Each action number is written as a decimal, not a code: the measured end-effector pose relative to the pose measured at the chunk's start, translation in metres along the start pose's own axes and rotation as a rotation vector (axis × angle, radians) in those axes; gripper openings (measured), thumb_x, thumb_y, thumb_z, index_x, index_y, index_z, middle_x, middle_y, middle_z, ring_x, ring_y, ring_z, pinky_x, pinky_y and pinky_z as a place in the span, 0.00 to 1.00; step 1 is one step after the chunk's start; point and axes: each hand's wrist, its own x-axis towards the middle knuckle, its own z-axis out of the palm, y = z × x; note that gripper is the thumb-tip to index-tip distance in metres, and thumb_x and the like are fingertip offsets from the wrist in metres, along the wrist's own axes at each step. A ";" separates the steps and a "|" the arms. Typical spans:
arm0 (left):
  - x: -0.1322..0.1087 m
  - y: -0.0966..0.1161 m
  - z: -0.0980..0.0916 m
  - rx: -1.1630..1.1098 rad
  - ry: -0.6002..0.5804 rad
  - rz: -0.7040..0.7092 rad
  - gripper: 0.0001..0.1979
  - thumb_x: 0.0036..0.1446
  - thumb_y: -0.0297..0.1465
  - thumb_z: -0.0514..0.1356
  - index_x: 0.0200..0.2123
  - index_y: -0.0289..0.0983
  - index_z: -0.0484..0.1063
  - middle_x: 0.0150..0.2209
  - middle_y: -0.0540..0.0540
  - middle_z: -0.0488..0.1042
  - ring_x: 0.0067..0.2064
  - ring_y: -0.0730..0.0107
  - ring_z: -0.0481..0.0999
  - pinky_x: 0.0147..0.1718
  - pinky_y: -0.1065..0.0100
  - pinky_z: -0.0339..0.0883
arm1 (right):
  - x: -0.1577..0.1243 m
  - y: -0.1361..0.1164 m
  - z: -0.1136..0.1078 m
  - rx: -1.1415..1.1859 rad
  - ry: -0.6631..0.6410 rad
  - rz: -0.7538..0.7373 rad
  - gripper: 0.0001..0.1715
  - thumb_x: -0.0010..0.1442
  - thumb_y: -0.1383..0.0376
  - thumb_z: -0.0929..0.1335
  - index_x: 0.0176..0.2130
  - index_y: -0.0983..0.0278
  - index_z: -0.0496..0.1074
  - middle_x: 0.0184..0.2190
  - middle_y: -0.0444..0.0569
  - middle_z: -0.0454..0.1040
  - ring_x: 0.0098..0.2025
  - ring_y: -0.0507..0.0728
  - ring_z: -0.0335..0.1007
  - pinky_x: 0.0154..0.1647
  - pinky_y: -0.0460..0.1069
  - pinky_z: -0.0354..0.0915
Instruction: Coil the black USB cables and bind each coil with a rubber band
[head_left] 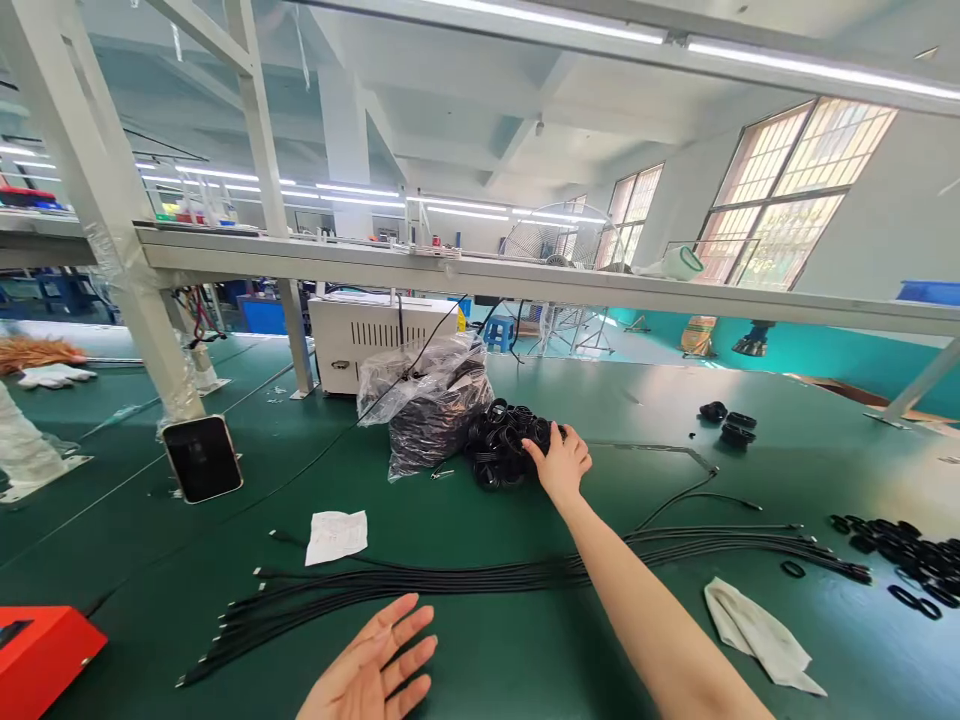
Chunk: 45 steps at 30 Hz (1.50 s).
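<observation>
Nearest, at 6 o'clock, the left grip (371,665) hovers palm-up and open just over the desk (510,650), fingers spread, holding nothing. At 8 o'clock from it a red box (37,655) sits at the desk's edge. Just beyond its fingertips a bundle of cables (465,580) lies flat, its long axis running 9 to 3 o'clock and rising a little to the right. A paper slip (336,535) lies just past the cables at 11 o'clock, and a cloth (757,635) lies on the near side at 3 o'clock.

The right forearm crosses over the cables toward 12 o'clock. The right grip (562,465) rests at the right edge of a heap of rings (502,450), fingers bent onto it and touching. Whether they pinch a ring I cannot tell. The heap lies at 9 o'clock from this grip and at 1 o'clock, well apart, from the left one, so the right is much the nearer. The heap is rounded, with no clear long axis. It leans against a bag (424,410) at its own 9 o'clock.

More loose rings (900,555) lie at 3 o'clock, and a small cluster (731,425) at 2 o'clock. A dark phone (202,458) leans on a post at 10 o'clock. Behind the bag stands a white machine (371,340).
</observation>
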 end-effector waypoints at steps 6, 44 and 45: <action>0.008 0.000 -0.005 0.107 0.160 0.119 0.15 0.57 0.27 0.60 0.48 0.37 0.74 0.49 0.38 0.79 0.47 0.56 0.80 0.48 0.56 0.72 | -0.048 0.009 0.000 0.009 -0.083 -0.314 0.25 0.68 0.58 0.58 0.57 0.67 0.67 0.56 0.67 0.64 0.57 0.71 0.58 0.51 0.67 0.58; -0.018 0.087 -0.012 1.406 0.522 0.874 0.12 0.45 0.36 0.65 0.37 0.48 0.76 0.37 0.50 0.77 0.46 0.48 0.71 0.56 0.55 0.54 | -0.145 -0.058 -0.065 0.286 -0.210 -0.914 0.25 0.67 0.59 0.63 0.60 0.67 0.63 0.56 0.57 0.69 0.57 0.59 0.64 0.60 0.55 0.59; -0.023 0.087 -0.010 1.426 0.503 0.884 0.13 0.46 0.37 0.65 0.38 0.48 0.75 0.39 0.51 0.76 0.45 0.51 0.72 0.54 0.57 0.56 | -0.147 -0.064 -0.070 0.329 -0.233 -0.930 0.27 0.67 0.57 0.63 0.60 0.66 0.62 0.54 0.56 0.70 0.56 0.59 0.65 0.60 0.55 0.59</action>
